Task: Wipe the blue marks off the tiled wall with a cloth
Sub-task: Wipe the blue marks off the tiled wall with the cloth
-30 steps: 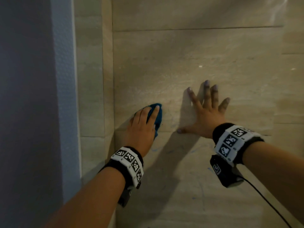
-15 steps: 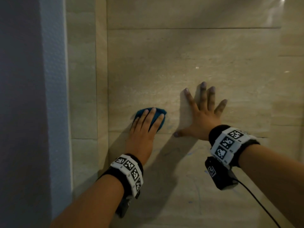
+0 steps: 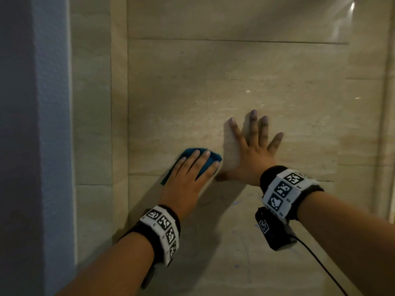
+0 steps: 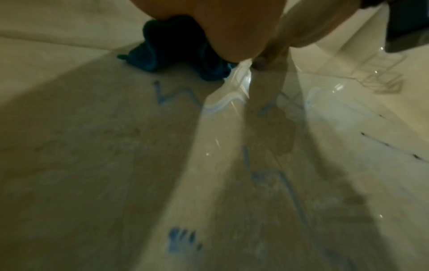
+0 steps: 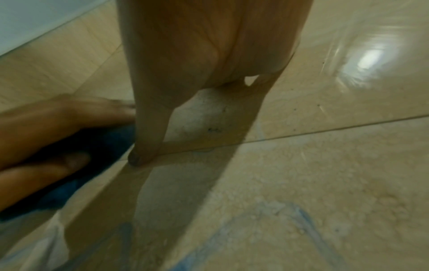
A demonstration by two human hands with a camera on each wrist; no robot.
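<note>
Head view: our left hand [image 3: 188, 178] presses the blue cloth [image 3: 210, 160] flat-fingered on the tiled wall [image 3: 213, 82]; right hand [image 3: 252, 154] spread flat; blue marks [image 4: 182, 239] below.

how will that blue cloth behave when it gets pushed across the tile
The blue cloth looks soft and floppy: it bunches into folds under the left hand. The tiled wall is glossy, so it should slide easily. Probably light, needing flat finger pressure to stay put.

Cloth [image 3: 205, 162] on tiled wall [image 3: 213, 86], left of right hand [image 3: 252, 159]; marks [image 4: 181, 238] below.
</note>
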